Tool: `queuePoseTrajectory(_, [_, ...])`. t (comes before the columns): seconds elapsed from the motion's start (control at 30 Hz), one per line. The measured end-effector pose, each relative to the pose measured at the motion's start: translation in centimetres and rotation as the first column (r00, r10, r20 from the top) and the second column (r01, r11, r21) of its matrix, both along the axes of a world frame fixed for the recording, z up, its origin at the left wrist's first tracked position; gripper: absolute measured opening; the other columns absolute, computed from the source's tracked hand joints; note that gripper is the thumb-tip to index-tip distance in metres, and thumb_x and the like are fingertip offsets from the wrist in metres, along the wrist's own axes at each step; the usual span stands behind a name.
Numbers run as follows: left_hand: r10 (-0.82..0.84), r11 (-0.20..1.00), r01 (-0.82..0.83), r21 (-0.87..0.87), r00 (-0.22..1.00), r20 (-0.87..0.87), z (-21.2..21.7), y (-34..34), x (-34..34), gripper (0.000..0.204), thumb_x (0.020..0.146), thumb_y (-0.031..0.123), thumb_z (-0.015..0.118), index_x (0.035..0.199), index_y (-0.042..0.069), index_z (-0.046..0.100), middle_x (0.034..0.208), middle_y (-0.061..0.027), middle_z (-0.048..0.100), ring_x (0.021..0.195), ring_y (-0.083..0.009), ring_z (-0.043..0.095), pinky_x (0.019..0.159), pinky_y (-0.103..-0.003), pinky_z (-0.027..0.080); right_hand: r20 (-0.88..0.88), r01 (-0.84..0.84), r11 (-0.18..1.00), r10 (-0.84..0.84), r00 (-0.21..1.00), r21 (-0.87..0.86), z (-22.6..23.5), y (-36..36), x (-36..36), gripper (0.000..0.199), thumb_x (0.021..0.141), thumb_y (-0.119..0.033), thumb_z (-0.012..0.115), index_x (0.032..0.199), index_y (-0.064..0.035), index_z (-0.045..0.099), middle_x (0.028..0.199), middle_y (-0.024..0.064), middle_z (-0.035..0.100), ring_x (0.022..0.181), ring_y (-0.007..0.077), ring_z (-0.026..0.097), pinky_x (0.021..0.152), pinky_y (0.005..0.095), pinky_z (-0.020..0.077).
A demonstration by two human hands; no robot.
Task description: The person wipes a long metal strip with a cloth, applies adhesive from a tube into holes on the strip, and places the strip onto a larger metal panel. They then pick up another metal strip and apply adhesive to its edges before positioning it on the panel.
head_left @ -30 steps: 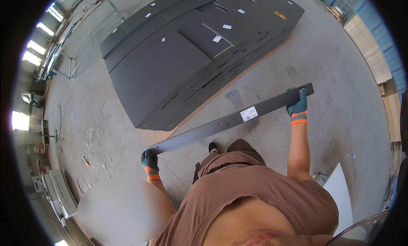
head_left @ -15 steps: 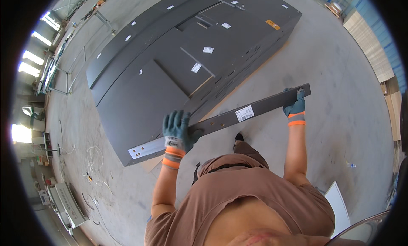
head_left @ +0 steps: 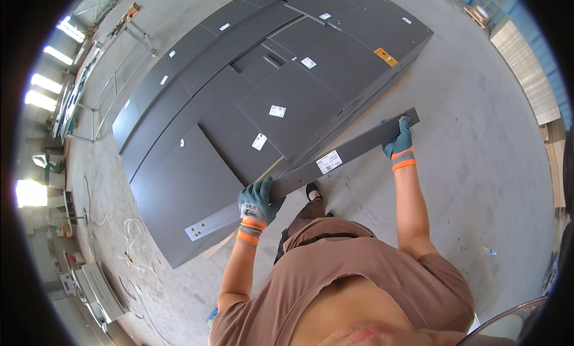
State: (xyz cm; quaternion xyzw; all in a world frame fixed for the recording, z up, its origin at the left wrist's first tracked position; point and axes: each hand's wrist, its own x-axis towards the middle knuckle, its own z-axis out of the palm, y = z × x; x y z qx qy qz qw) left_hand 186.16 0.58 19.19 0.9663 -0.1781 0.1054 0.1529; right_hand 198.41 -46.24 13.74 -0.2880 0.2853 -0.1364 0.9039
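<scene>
Beneath and around both my hands I record a grey concrete floor point(head_left: 466, 172). Beyond my hands, ahead and to the left, stands a broad, low stack of flat, dark grey panels point(head_left: 323, 95). Far out to the right of my right hand are upright pale wood-toned boards point(head_left: 523, 71). Spanning both hands is a long, narrow, dark grey board point(head_left: 359, 145), slanting up from its left end to its right. Its left end overlaps the stack in view; whether the two touch I cannot tell. Well left of my left hand, a loose coil of thin white cable point(head_left: 134, 235) lies on the floor.

My hands are well apart. The left hand point(head_left: 256, 199), in a teal glove with an orange-banded cuff, lies across the board, fingers side by side and reaching its upper edge, thumb spread to the right. Its palm is hidden, so I cannot tell how firmly it grips. The right hand point(head_left: 397, 144), gloved alike, is clamped on the board near its right end, thumb over the near face. Between the hands, a white rectangular paper label point(head_left: 329, 162) sits on that face.
</scene>
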Motion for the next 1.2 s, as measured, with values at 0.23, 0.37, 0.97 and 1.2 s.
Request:
queuePoseTrajectory(0.23, [-0.044,0.998,0.044,-0.052,0.999,0.0,-0.6,-1.4,9.0,0.06,0.077,0.035,0.087,0.127,0.009,0.067,0.11,-0.0125,0.074,0.096,-0.0357,0.071,0.086,-0.048,0.054,-0.019,-0.075,0.997,0.075,0.997,0.002,2.7,-2.2,6.5,0.037,0.101,-0.042,0.072,0.123,-0.0123,0.066,0.118,0.0079,0.069,0.11,0.0282,0.067,0.102,0.047,0.0562])
queuePoseTrajectory(0.37, [-0.086,0.996,0.087,-0.028,0.996,0.021,0.4,-4.6,15.3,0.055,0.079,0.037,0.085,0.124,0.009,0.067,0.108,-0.0116,0.075,0.095,-0.0361,0.071,0.084,-0.047,0.053,-0.166,-0.145,0.983,0.125,0.978,-0.114,2.0,-7.4,7.6,0.036,0.1,-0.041,0.074,0.122,-0.0139,0.069,0.116,0.007,0.068,0.109,0.027,0.066,0.102,0.0482,0.0564])
queuePoseTrajectory(0.97, [0.045,0.997,-0.047,0.06,0.998,0.032,-0.1,-14.6,31.6,0.055,0.078,0.035,0.086,0.124,0.01,0.069,0.111,-0.0113,0.076,0.097,-0.0361,0.072,0.087,-0.048,0.056,-0.118,0.197,-0.721,0.362,0.925,-0.664,9.2,-15.2,28.5,0.077,0.088,-0.049,0.079,0.152,-0.0133,0.055,0.159,0.0172,0.046,0.144,0.0409,0.045,0.117,0.0585,0.0384])
queuePoseTrajectory(1.2, [0.209,0.97,-0.198,0.143,0.976,-0.062,1.1,-12.5,32.9,0.055,0.081,0.039,0.085,0.127,0.014,0.068,0.118,-0.0091,0.075,0.103,-0.0334,0.071,0.094,-0.048,0.055,-0.488,0.31,-0.816,0.549,0.678,-0.487,6.6,-9.3,39.0,0.095,0.085,-0.06,0.077,0.163,-0.0187,0.04,0.163,0.0123,0.043,0.15,0.0367,0.04,0.128,0.0596,0.0219])
